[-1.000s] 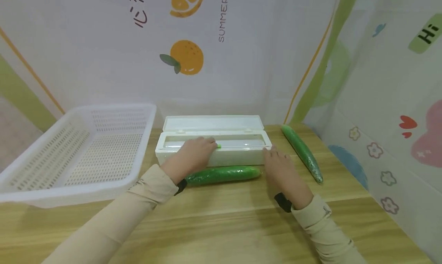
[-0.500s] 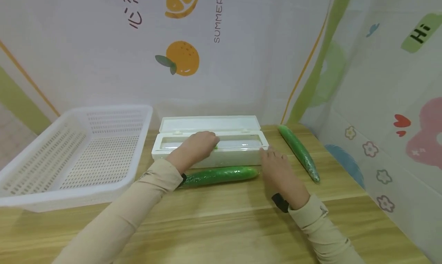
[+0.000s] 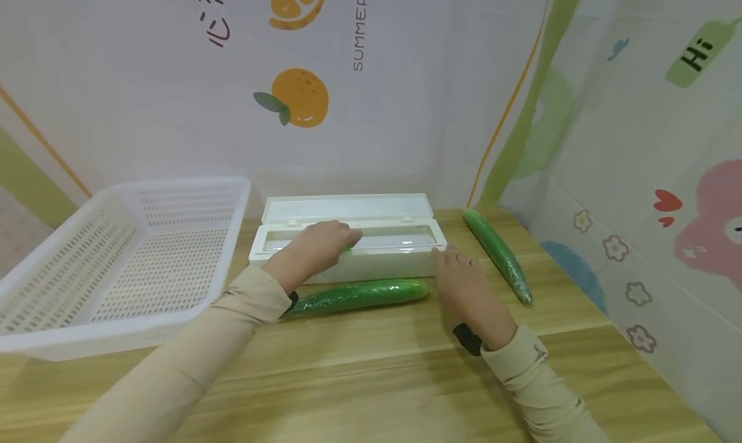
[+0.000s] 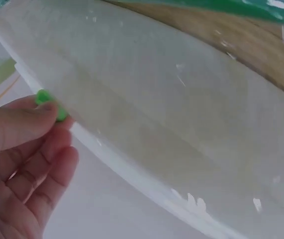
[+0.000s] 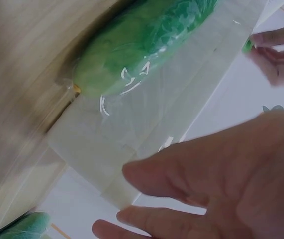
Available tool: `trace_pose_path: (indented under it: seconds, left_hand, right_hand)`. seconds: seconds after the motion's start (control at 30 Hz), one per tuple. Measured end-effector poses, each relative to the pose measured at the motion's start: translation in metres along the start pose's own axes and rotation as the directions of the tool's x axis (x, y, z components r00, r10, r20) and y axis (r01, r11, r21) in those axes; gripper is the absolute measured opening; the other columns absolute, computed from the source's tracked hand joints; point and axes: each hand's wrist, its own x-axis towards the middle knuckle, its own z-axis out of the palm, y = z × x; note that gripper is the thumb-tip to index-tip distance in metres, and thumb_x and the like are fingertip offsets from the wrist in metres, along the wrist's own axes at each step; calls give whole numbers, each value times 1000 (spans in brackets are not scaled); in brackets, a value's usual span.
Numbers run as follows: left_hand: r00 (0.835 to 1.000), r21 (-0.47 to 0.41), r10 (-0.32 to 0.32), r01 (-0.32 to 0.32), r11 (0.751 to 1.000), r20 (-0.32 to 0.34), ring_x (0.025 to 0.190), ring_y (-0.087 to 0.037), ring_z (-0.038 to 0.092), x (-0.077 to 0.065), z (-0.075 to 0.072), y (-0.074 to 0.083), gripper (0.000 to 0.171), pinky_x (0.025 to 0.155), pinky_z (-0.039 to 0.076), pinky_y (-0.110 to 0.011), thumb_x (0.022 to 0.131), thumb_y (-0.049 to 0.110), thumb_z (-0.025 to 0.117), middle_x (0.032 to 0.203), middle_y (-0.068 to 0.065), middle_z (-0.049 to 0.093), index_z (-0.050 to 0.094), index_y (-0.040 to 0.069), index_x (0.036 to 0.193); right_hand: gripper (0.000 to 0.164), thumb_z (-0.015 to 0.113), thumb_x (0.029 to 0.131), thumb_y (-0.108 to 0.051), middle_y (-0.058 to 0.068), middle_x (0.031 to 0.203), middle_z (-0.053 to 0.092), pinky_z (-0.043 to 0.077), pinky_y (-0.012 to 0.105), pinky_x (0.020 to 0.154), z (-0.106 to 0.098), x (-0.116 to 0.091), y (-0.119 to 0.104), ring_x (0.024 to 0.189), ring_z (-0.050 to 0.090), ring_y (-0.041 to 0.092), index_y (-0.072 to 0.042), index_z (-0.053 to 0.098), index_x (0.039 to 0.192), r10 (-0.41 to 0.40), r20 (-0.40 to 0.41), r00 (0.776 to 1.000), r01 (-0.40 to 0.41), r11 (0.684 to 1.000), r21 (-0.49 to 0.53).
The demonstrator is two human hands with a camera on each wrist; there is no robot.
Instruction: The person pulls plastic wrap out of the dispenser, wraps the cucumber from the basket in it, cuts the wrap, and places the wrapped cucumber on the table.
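A long white cling film dispenser (image 3: 371,266) stands on the table with its lid (image 3: 348,207) up. My left hand (image 3: 315,246) pinches the small green slider (image 4: 52,105) on its top edge between thumb and fingers. At the dispenser's right end my right hand (image 3: 464,282) rests on the corner, its thumb (image 5: 151,174) on the edge and its fingers extended. Clear film (image 5: 146,114) glints over the dispenser's front. Along that front lies a cucumber (image 3: 371,293) in clear film, its left end partly hidden by my left wrist.
A second cucumber (image 3: 497,253), with film at its near end, lies at the right on the wooden table (image 3: 371,378). To the left stands a white perforated basket (image 3: 232,237). Printed fabric (image 3: 394,121) hangs close behind the dispenser.
The head view has shifted a little to the right. My left hand has slid slightly left along the dispenser's edge with the green slider. My right hand stays at the right corner.
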Motion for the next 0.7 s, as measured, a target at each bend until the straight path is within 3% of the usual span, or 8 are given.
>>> trace_pose_path:
  seconds: [0.17,0.37,0.5,0.7]
  left_hand:
    - [995,35,-71,69,997,71,70,-18,53,-19,-11,-18,21,57,46,-31,83,-12,54,77,-4,58,54,8,79]
    - [977,121,-171,155,980,129,65,-15,49,-43,-26,-40,18,52,43,-29,85,-4,54,74,-2,60,60,11,77]
    - [951,177,-244,211,961,189,61,-15,42,-55,-36,-46,23,52,39,-30,89,3,52,66,0,51,55,13,68]
    - [907,222,-328,273,936,265,62,-20,47,-60,-47,-47,21,60,48,-42,87,1,47,66,-5,52,54,8,69]
  right_hand:
    - [47,42,94,-4,32,140,35,34,58,102,0,0,2,130,34,46,7,31,139,2,19,1000,-2,1000,1]
    - [43,38,96,-2,34,138,36,34,59,100,0,0,3,128,36,47,7,34,138,-14,1,1000,14,1000,8]
    - [43,38,96,-3,34,138,37,35,59,100,1,0,2,127,37,47,7,35,137,-16,-4,1000,16,1000,8]
    - [43,40,96,-4,33,138,37,36,58,99,1,0,0,127,37,46,7,34,138,-13,2,1000,13,1000,1]
